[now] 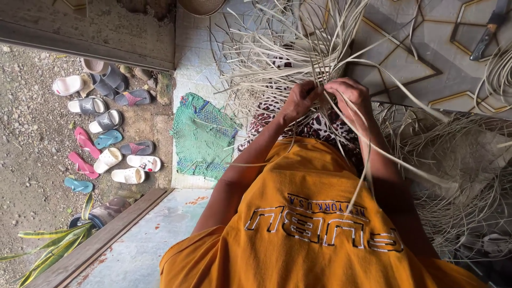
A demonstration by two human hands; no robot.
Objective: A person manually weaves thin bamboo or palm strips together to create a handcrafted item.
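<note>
I noted the tiled floor [421, 48] as the largest surface, running beyond the fingers and out to the right, with a knife [488, 32] lying well apart at its far right edge. The half-woven mass of pale straw strips [277, 48] fanned away from the fingertips, loose ends splayed so each strip could be picked out singly. A green mesh mat [205, 136] lay left of the hands at the step edge; below it, sandals [106, 138] sat on gravel, well apart. My left hand [300, 101] was curled tight, pinching a bundle of strips at the weave's near edge. My right hand [349, 96], fingers bent closed, gripped adjoining strips, one trailing down over the orange shirt [298, 213]. Free room lay mainly rightward.
</note>
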